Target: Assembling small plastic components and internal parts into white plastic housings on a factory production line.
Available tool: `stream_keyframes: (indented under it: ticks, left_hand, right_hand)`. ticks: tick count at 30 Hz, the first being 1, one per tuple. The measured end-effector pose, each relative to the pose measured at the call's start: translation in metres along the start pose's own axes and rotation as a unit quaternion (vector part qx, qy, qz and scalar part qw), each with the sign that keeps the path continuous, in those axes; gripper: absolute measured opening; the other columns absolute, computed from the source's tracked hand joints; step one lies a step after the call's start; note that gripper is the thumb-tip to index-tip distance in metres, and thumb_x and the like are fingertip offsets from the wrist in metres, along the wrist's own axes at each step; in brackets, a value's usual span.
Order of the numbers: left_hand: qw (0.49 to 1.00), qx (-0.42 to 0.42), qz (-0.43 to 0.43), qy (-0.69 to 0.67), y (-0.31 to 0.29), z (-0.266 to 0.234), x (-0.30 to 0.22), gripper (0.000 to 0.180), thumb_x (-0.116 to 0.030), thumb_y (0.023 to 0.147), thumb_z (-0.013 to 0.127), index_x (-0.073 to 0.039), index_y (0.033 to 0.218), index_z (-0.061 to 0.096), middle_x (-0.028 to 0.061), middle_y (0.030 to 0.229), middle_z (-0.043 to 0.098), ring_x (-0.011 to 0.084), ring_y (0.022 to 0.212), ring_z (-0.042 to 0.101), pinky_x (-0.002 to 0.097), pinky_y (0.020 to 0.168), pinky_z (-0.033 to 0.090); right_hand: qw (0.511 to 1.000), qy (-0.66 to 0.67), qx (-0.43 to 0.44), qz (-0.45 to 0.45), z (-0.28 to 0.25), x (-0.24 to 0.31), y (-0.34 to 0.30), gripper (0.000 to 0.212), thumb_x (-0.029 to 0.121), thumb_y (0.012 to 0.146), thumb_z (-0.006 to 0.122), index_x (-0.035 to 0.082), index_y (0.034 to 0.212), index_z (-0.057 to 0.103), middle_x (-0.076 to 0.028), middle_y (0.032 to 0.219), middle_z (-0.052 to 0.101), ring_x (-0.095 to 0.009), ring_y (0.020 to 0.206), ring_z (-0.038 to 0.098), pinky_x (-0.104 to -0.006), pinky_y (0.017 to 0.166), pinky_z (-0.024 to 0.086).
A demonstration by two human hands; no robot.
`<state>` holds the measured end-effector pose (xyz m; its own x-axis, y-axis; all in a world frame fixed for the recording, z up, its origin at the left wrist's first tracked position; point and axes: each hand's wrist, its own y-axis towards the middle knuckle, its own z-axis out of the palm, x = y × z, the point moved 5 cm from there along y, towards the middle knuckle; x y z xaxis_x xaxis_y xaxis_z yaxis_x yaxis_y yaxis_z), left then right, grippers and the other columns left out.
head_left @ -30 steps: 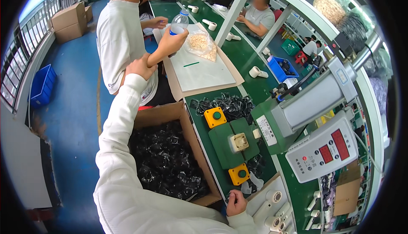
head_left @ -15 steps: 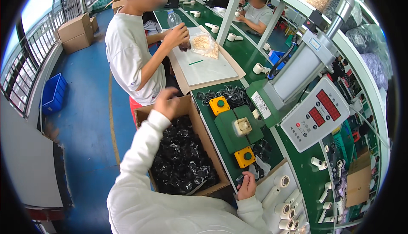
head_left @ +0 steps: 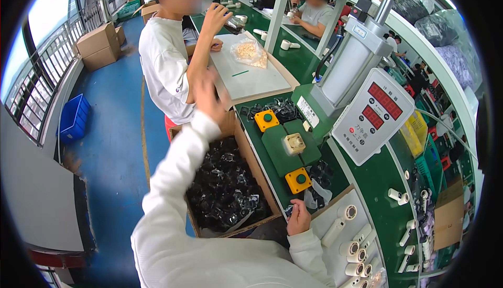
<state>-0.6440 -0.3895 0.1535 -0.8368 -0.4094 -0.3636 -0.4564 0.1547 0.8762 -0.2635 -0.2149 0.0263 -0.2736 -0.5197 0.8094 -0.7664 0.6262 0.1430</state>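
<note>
My left hand (head_left: 211,99) is raised over the far end of a cardboard box (head_left: 264,196), near the co-worker's forearm; motion smears its fingers. The box holds a heap of glossy black plastic parts (head_left: 225,186). My right hand (head_left: 299,218) rests at the bench edge by the box's near right corner, fingers closed around a small dark piece (head_left: 289,210), mostly hidden. Ahead of it stands a green press base with a cream-coloured fixture (head_left: 294,144) in its middle. Two yellow button boxes with green buttons, one near (head_left: 298,180) and one far (head_left: 266,121), flank the base.
Press cylinder (head_left: 348,63) and counter panel (head_left: 372,116) rise at the right. White handheld fan-like units (head_left: 346,246) lie in a tray near my right arm. Black parts (head_left: 283,110) lie beside the base. A co-worker (head_left: 167,68) stands at a white board (head_left: 251,81) holding a bag of pale pieces (head_left: 249,52).
My left hand has moved up and away from me, toward the co-worker. The co-worker's hand has risen to face height with the bottle. My right hand has shifted slightly; my view has turned a little.
</note>
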Motion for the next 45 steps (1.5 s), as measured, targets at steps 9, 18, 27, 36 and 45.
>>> stream_keyframes:
  ticks: [9, 18, 27, 36, 45]
  left_hand:
    - [0.946, 0.102, -0.301, 0.066, 0.113, 0.043, 0.157, 0.074, -0.043, 0.073, 0.067, -0.009, 0.134, 0.041, 0.0196, 0.117, 0.06, 0.0378, 0.105, 0.058, 0.0417, 0.087, 0.046]
    - [0.944, 0.12, -0.291, 0.099, 0.092, 0.032, 0.152, 0.058, -0.039, 0.074, 0.064, -0.013, 0.123, 0.047, 0.0153, 0.1, 0.067, 0.0398, 0.091, 0.062, 0.0442, 0.076, 0.048]
    - [0.941, 0.135, -0.291, 0.108, 0.092, 0.014, 0.122, 0.057, -0.037, 0.073, 0.063, -0.013, 0.122, 0.046, 0.0158, 0.097, 0.067, 0.0402, 0.09, 0.062, 0.0454, 0.075, 0.048]
    - [0.924, 0.178, -0.294, 0.166, 0.07, 0.012, 0.12, 0.049, -0.035, 0.074, 0.062, -0.011, 0.113, 0.044, 0.0175, 0.094, 0.067, 0.0413, 0.087, 0.062, 0.0471, 0.074, 0.047]
    - [0.915, 0.192, -0.294, 0.2, 0.06, 0.023, 0.136, 0.046, -0.036, 0.075, 0.062, -0.009, 0.108, 0.043, 0.0184, 0.091, 0.067, 0.042, 0.085, 0.062, 0.0478, 0.073, 0.048]
  right_hand:
    - [0.999, -0.034, -0.002, -0.022, 0.005, 0.004, 0.002, 0.015, 0.006, 0.091, 0.046, 0.004, 0.099, 0.058, -0.011, 0.09, 0.066, -0.032, 0.075, 0.06, -0.0344, 0.068, 0.048]
    - [0.999, -0.033, -0.003, -0.016, 0.006, 0.005, 0.005, 0.015, 0.006, 0.09, 0.046, 0.004, 0.097, 0.059, -0.011, 0.09, 0.065, -0.03, 0.072, 0.059, -0.0335, 0.067, 0.048]
    - [0.995, -0.021, -0.048, -0.09, 0.007, 0.0, 0.003, 0.017, 0.008, 0.092, 0.043, 0.005, 0.096, 0.059, -0.005, 0.071, 0.057, -0.014, 0.048, 0.044, -0.0269, 0.046, 0.037]
    - [0.996, -0.014, -0.044, -0.07, 0.008, -0.001, 0.004, 0.016, 0.008, 0.092, 0.044, 0.005, 0.095, 0.059, -0.005, 0.073, 0.058, -0.014, 0.048, 0.044, -0.0271, 0.046, 0.038]
    - [1.0, -0.027, -0.01, -0.002, 0.004, 0.01, 0.006, 0.016, 0.007, 0.091, 0.045, 0.002, 0.098, 0.059, -0.012, 0.088, 0.065, -0.029, 0.072, 0.06, -0.0335, 0.068, 0.048]
